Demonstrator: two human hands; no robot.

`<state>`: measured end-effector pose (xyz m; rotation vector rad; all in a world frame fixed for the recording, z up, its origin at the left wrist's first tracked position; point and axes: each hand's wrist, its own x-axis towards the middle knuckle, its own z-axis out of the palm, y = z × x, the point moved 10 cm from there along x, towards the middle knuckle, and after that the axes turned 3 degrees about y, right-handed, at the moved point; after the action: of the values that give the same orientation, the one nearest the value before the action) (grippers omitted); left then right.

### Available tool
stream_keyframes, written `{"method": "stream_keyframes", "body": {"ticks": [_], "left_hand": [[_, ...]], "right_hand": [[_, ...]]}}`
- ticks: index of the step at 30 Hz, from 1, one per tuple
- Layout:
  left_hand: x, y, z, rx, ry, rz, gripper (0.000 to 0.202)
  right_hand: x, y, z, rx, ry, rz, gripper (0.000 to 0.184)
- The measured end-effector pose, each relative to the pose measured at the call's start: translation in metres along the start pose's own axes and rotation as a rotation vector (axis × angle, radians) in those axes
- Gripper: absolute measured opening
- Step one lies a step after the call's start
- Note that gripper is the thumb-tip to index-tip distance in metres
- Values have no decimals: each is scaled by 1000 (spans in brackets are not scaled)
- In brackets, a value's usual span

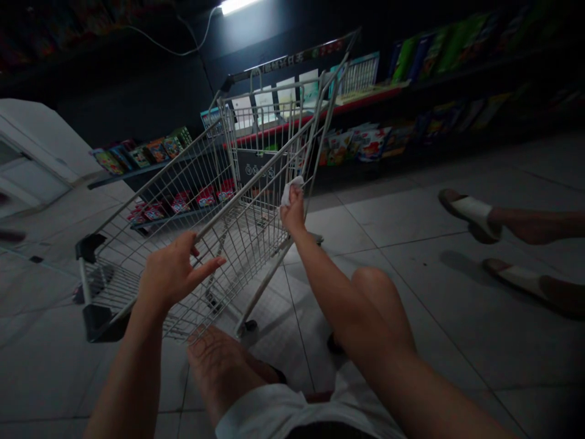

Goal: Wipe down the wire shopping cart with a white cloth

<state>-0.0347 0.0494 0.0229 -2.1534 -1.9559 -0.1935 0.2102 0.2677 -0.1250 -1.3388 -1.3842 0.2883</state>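
A wire shopping cart stands in front of me on the tiled floor. My left hand rests on the cart's near top rail, fingers curled over the wire with the thumb spread. My right hand is stretched forward and closed on a small white cloth, pressing it against the cart's right side rail. My bare knees show below, so I am crouched low.
Shelves of colourful packaged goods line the dark wall behind the cart. A lower shelf with boxes stands at left. Another person's feet in white sandals are on the floor at right. A white cabinet stands far left.
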Motion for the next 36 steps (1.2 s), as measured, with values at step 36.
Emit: {"method": "stream_keyframes", "body": {"ticks": [36], "left_hand": [[66, 13, -2, -486, -14, 59, 58]], "right_hand": [[-41, -155, -62, 7, 28, -248, 80]]}}
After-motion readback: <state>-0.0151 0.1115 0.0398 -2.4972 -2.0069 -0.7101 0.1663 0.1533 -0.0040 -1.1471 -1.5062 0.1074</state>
